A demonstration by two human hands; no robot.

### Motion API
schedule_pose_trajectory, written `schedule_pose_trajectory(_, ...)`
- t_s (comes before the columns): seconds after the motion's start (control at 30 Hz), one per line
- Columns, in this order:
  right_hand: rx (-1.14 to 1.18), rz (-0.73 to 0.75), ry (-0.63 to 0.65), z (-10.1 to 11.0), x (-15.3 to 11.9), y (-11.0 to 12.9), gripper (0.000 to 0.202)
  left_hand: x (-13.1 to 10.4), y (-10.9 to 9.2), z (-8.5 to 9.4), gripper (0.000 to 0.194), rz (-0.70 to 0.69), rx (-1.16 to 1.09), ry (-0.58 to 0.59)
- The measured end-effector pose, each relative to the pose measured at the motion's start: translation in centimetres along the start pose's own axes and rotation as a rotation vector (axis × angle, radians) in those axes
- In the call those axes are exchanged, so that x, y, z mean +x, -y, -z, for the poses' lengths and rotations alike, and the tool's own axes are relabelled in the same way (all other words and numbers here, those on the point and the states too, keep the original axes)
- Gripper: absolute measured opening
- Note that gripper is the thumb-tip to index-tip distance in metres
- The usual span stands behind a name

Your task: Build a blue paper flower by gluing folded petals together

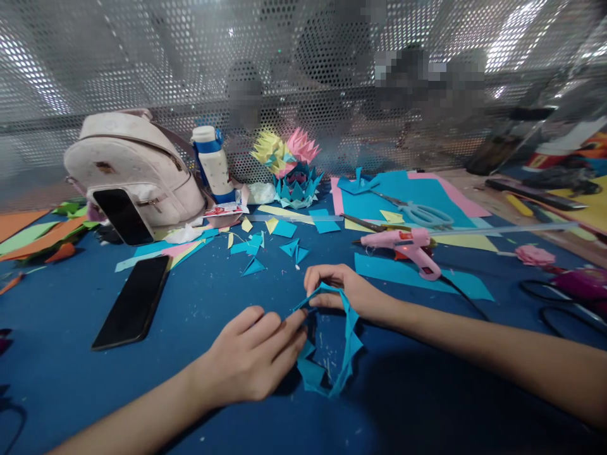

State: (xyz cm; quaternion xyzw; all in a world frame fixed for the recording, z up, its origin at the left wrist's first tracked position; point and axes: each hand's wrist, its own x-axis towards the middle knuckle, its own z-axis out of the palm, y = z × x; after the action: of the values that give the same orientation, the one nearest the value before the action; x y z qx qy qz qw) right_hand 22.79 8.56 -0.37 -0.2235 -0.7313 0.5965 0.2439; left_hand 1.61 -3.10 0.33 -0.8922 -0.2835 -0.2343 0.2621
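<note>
A blue paper ring (pixel 351 341) with pointed folds stands over the blue tabletop in front of me. My left hand (pixel 260 351) pinches its upper left edge, the other fingers curled. My right hand (pixel 339 292) grips the ring close by, at the top, with fingers bent round the paper. The fingertips of both hands nearly meet there. Beyond my right hand, a pink glue gun (pixel 403 243) lies on the table near a blue paper strip (pixel 427 278). Small folded blue pieces (pixel 294 251) lie past the ring.
A black phone (pixel 133 303) lies at left. Behind it are a pale backpack (pixel 137 164) with another phone leaning on it, and a bottle (pixel 213 167). Paper flowers (pixel 298 183) stand at the back. Scissors (pixel 424 213) rest on blue sheets (pixel 374 202). Cables lie at right.
</note>
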Motion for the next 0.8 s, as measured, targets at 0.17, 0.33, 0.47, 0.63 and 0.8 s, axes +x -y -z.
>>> schedule_pose_trajectory(0.17,-0.02,0.031,0.015,-0.29,-0.13,-0.23,0.028,-0.04,0.01,-0.14,0.023,-0.025,-0.037,-0.008)
schedule_pose_trajectory(0.33,-0.037,-0.009,0.013,-0.44,-0.32,-0.01,0.03,0.12,-0.18,-0.27,0.02,-0.063,-0.108,-0.02)
schedule_pose_trajectory(0.47,-0.078,-0.022,0.048,-0.53,-0.28,0.28,0.031,0.29,-0.22,-0.3,0.021,-0.065,-0.133,-0.019)
schedule_pose_trajectory(0.63,-0.155,-0.033,0.036,-0.68,-0.31,0.27,0.033,0.41,-0.24,-0.27,0.022,-0.077,-0.156,-0.004)
schedule_pose_trajectory(0.8,-0.213,0.033,0.028,-0.82,-0.45,0.01,0.036,0.31,-0.28,-0.51,0.021,-0.08,-0.169,-0.001)
